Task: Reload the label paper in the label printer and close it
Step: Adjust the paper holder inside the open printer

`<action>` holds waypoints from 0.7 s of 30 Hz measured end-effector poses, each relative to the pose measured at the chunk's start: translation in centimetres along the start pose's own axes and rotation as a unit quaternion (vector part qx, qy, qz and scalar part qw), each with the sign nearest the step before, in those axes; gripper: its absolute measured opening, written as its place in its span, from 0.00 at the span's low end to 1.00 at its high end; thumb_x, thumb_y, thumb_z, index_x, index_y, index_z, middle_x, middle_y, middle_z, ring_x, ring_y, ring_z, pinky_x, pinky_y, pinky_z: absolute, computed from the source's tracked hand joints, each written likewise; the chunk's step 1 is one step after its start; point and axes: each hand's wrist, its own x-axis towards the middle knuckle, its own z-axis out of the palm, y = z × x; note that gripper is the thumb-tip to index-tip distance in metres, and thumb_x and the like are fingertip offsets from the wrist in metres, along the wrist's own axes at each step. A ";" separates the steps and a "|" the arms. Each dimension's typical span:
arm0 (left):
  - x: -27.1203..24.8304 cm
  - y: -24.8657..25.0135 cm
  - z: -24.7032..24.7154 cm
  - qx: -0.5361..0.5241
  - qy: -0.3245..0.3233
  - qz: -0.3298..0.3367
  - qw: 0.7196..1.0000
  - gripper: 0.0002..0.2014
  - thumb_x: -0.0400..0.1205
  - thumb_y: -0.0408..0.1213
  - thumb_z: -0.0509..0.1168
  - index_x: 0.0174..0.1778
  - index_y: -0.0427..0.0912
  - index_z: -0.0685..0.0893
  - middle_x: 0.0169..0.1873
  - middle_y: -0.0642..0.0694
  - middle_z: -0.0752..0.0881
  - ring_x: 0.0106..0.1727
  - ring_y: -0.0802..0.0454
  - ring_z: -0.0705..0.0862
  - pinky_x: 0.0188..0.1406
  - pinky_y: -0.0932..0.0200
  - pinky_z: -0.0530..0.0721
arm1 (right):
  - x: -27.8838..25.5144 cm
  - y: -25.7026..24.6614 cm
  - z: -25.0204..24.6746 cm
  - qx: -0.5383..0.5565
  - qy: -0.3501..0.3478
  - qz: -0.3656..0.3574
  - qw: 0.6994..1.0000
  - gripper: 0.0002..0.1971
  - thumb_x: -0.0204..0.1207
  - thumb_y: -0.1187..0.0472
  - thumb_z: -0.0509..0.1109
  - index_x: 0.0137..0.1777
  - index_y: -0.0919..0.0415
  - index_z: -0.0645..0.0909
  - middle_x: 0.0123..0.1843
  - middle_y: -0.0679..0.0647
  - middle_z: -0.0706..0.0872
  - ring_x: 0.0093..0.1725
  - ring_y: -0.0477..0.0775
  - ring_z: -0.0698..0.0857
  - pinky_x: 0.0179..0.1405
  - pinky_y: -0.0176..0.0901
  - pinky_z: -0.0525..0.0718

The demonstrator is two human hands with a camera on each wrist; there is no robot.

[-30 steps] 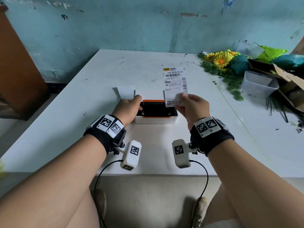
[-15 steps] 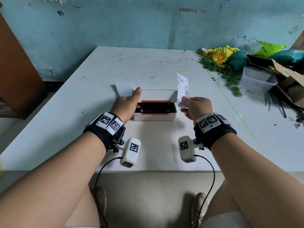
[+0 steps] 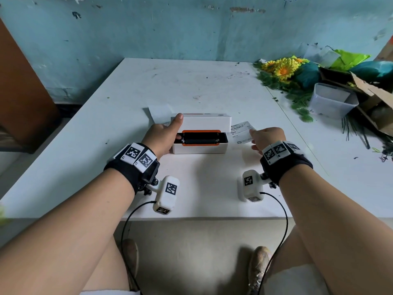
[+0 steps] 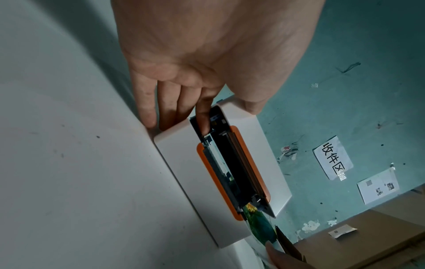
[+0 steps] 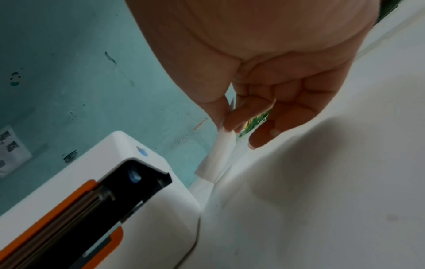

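Note:
The white label printer (image 3: 200, 146) with orange trim lies mid-table, its lid (image 3: 202, 122) raised over a dark roller bay. My left hand (image 3: 178, 127) grips its left end, thumb on the lid and index finger in the opening (image 4: 204, 127). My right hand (image 3: 253, 133) is just right of the printer, low over the table. It pinches a printed label (image 3: 240, 133) between thumb and forefinger. In the right wrist view the label (image 5: 216, 154) hangs down to the table beside the printer (image 5: 161, 209).
A blank white label sheet (image 3: 159, 112) lies behind the printer's left corner. At the right are artificial flowers (image 3: 282, 69), a clear plastic tub (image 3: 331, 101) and a torn cardboard box (image 3: 372, 92). The white table (image 3: 212, 86) meets a blue wall; a brown cabinet (image 3: 21, 92) stands left.
My right hand has carried the printed label from above the printer down to its right side, near the tabletop. My left hand has stayed on the printer's left end.

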 end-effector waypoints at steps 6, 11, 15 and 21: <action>0.1 -0.3 -0.1 -0.006 -0.009 -0.001 1.000 0.28 0.79 0.74 0.65 0.48 0.51 0.88 0.48 0.47 0.95 0.60 0.41 0.93 0.69 0.36 0.91 | 0.9 0.0 -0.6 -0.073 0.021 0.043 0.996 0.20 0.74 0.44 0.75 0.45 0.65 0.84 0.49 0.62 0.92 0.40 0.62 0.87 0.42 0.52 0.81; 0.3 -0.3 0.0 -0.006 -0.005 0.000 1.000 0.35 0.69 0.79 0.65 0.48 0.49 0.90 0.45 0.48 0.96 0.58 0.41 0.94 0.68 0.36 0.91 | -1.4 -2.4 -0.1 -0.035 0.049 -0.031 0.998 0.28 0.76 0.40 0.72 0.72 0.54 0.80 0.73 0.61 0.78 0.68 0.67 0.83 0.73 0.61 0.79; 0.7 -0.4 0.2 0.024 0.010 0.014 1.000 0.40 0.77 0.78 0.64 0.47 0.38 0.91 0.35 0.51 0.92 0.47 0.43 0.91 0.60 0.54 0.86 | -4.8 -3.9 1.7 0.099 -0.109 -0.102 0.984 0.13 0.78 0.55 0.70 0.57 0.62 0.87 0.49 0.53 0.84 0.52 0.55 0.81 0.59 0.50 0.77; 0.5 -0.3 0.1 0.042 0.014 0.016 0.999 0.32 0.82 0.74 0.64 0.43 0.45 0.90 0.45 0.45 0.94 0.56 0.37 0.93 0.65 0.40 0.91 | -5.9 -3.8 3.1 0.028 -0.177 -0.165 0.970 0.38 0.82 0.70 0.67 0.90 0.46 0.67 0.66 0.53 0.82 0.62 0.52 0.83 0.69 0.53 0.85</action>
